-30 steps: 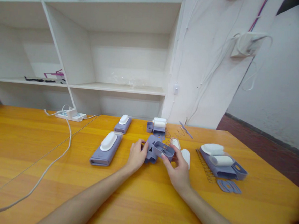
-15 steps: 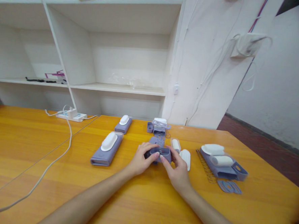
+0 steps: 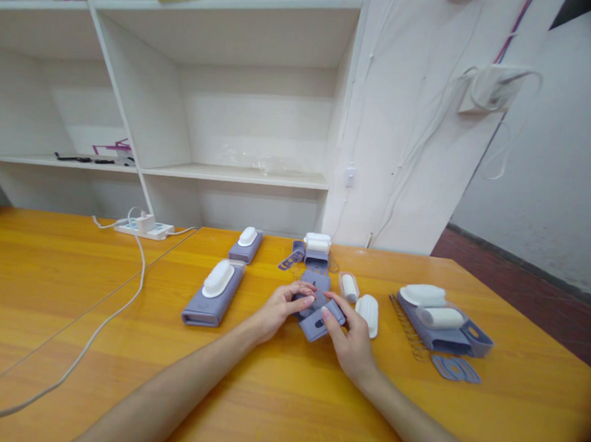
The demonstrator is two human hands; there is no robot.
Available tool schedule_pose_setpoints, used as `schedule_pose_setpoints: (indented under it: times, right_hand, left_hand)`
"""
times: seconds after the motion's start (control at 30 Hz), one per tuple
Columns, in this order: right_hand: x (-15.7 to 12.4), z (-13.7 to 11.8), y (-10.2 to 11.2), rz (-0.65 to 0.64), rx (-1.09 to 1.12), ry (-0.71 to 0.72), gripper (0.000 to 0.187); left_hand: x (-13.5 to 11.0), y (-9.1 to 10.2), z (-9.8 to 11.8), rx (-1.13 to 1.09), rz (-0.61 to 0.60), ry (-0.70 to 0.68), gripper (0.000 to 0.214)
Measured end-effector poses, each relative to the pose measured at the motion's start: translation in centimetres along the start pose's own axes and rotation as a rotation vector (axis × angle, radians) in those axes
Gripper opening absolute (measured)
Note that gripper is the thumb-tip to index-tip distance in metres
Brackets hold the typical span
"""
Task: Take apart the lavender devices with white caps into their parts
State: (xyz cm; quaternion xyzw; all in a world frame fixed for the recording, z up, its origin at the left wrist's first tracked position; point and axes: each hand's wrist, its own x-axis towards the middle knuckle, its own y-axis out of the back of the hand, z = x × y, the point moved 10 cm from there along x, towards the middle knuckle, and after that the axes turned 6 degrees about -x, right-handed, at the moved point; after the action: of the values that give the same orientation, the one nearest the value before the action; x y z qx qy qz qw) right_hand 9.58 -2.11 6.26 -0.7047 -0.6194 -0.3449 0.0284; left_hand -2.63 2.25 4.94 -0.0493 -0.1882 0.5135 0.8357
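Note:
Both of my hands meet at the middle of the orange table (image 3: 116,370) on a small purple plastic housing (image 3: 319,324). My left hand (image 3: 281,307) grips its left and top side with the fingers curled over it. My right hand (image 3: 351,338) holds its right end, thumb and fingertips on the part. The housing lies low, close to or on the table. A white ribbed cap (image 3: 368,313) lies just right of my right hand. A small clear tray with a white roller (image 3: 348,286) sits behind it.
A finished purple device with a white top (image 3: 214,291) lies to the left, a smaller one (image 3: 245,243) behind it. More purple parts (image 3: 316,247) sit at the back. At the right lie a purple tray with white pieces (image 3: 442,318), springs (image 3: 409,328) and a flat purple piece (image 3: 454,368). A white cable (image 3: 93,329) runs from a power strip (image 3: 142,227).
The two purple parts that my hands held apart a second ago have come together into one piece. My hands have closed in on it and lowered it toward the table.

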Motion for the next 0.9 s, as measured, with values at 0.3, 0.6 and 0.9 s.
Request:
schedule_pose_setpoints:
  times: [0.3, 0.6, 0.9]
  right_hand:
    - [-1.1, 0.2, 0.0, -0.040, -0.029, 0.005, 0.031]
    - [-0.9, 2.5, 3.2, 0.386, -0.005, -0.126, 0.027]
    - [-0.4, 2.9, 0.9, 0.208, 0.100, -0.131, 0.022]
  left_hand:
    - [0.7, 2.6, -2.5, -0.414, 0.104, 0.139, 0.024]
    - [0.6, 2.6, -1.4, -0.054, 0.157, -0.007, 0.030]
    - [-2.0, 1.3, 3.2, 0.768, 0.304, -0.406, 0.020]
